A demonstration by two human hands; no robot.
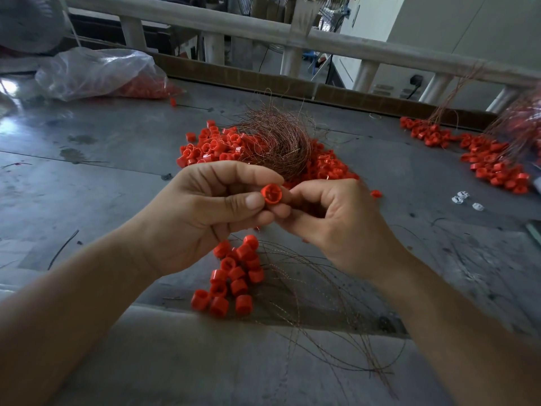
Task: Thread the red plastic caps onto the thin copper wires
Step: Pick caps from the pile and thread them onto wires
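My left hand pinches a red plastic cap between thumb and forefinger, its open end toward me. My right hand meets it from the right with curled fingertips at the cap's edge; whether it pinches a wire there is too fine to tell. Below my hands lies a cluster of red caps on wires, their thin copper wires fanning right. Behind my hands sit a heap of loose red caps and a tangled bundle of copper wire.
The grey metal table carries a clear plastic bag of red caps at back left and more wired caps at right. Small white pieces lie at right. A pale railing runs behind.
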